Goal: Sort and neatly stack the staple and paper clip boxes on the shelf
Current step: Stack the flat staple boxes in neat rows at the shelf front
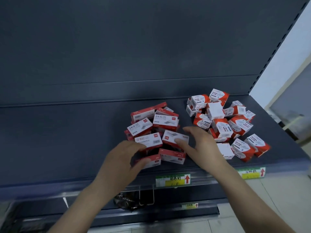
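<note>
Staple boxes (156, 130) piled loose on shelf (67, 140), right ahead of both sets of fingers. L hand (121, 158) fingers (140, 147) touch pile's near-left boxes, R hand (203, 145) fingers (191, 131) at its near-right edge, thumb on a box. Paper clip boxes (223, 125) piled just right of R fingers, pile runs fwd & back past them. Price tags (173, 179) on shelf front lip, nearer than fingertips, under wrists.

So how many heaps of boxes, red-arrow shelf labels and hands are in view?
Staple box heap: 1
Paper clip box heap: 1
Red-arrow shelf labels: 3
Hands (left hand, right hand): 2
Total: 7
</note>
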A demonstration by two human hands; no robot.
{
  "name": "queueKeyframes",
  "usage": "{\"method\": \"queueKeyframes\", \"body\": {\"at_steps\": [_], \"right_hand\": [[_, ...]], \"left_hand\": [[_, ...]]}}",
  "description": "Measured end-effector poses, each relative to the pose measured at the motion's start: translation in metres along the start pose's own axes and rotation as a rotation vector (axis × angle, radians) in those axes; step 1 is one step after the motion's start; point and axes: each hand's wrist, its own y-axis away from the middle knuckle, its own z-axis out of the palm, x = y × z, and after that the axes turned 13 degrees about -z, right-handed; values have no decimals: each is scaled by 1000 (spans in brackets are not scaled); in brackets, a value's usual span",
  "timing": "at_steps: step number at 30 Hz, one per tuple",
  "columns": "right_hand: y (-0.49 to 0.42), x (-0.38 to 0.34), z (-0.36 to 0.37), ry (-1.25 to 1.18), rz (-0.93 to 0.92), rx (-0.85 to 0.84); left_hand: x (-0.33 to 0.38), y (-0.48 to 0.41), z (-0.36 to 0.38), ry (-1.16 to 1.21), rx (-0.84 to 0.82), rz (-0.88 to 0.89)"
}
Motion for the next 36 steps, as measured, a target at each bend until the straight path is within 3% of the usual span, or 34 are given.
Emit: {"method": "queueKeyframes", "body": {"at_steps": [8,14,19,25,30,36], "right_hand": [[-4,2,6,-15,-21,-103],[4,-6,13,4,-39,118],[21,-23,-7,-362,4,337],[51,-15,4,-467,-124,164],[53,9,11,-412,-134,165],[45,29,9,-418,-308,112]], "left_hand": [[2,7,19,-51,114,182],[-3,7,25,-90,60,146],[-5,7,21,-52,-24,119],[-18,7,18,70,-66,72],[-1,5,22,121,-71,43],[14,9,27,236,-123,-70]]}}
